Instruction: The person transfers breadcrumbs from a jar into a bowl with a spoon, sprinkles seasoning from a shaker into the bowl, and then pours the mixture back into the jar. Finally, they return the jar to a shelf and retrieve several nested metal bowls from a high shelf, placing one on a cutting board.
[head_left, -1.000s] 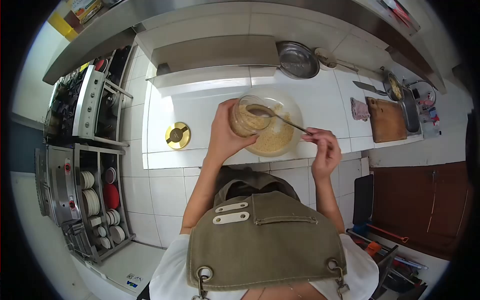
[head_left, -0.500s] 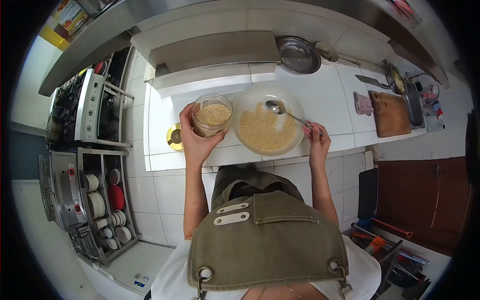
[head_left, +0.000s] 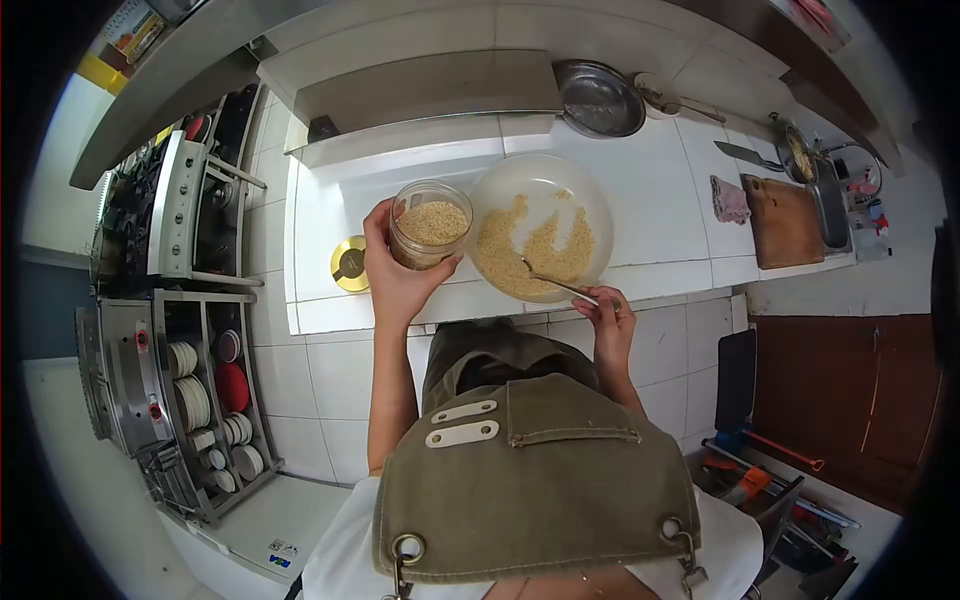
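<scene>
My left hand [head_left: 398,275] is wrapped round a clear glass jar [head_left: 428,252], which is nearly full of pale tan grains or crumbs. Beside it on the counter sits a wide white bowl [head_left: 600,205], with the same kind of crumbs [head_left: 510,255] spread unevenly over its bottom. Fingers of my right hand [head_left: 608,312] pinch the handle of a metal spoon [head_left: 562,287]. The spoon's head dips into the crumbs near the bowl's close side and is partly hidden by them. A round gold lid [head_left: 350,264] lies left of the jar.
At the back stand a metal pan [head_left: 600,98] and a small container [head_left: 655,92] with a utensil across it. Rightward are a knife [head_left: 745,153], a folded cloth [head_left: 730,200], a wooden cutting board [head_left: 787,222] and a pan of food [head_left: 797,155]. A stove [head_left: 178,210] and dish rack [head_left: 205,400] stand left.
The spoon has moved from the bowl's upper middle down toward its near side, and my right hand has shifted left and closer to me. Bare streaks now show among the crumbs.
</scene>
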